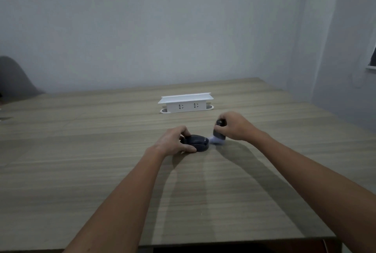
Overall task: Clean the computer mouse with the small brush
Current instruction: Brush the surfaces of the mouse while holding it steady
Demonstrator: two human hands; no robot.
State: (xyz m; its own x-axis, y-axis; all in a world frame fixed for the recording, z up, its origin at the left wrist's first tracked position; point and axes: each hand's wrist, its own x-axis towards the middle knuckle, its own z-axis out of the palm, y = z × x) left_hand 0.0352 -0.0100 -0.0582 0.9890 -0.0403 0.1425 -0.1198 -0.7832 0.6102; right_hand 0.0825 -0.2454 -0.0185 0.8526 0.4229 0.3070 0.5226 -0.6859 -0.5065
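A dark computer mouse [199, 142] lies on the wooden table [101, 161] near its middle. My left hand [175, 140] grips the mouse from its left side, thumb along the near edge and fingers over the far edge. Just to the right, my right hand [234, 125] is closed around the dark handle of a small brush [218, 135]. The brush stands nearly upright, and its pale, blurred bristles touch the right end of the mouse and the tabletop.
A white pop-up socket box [186, 103] stands raised from the table behind the hands. A grey chair back [12, 77] shows at the far left. The table's near edge runs along the bottom, and a wall stands close on the right.
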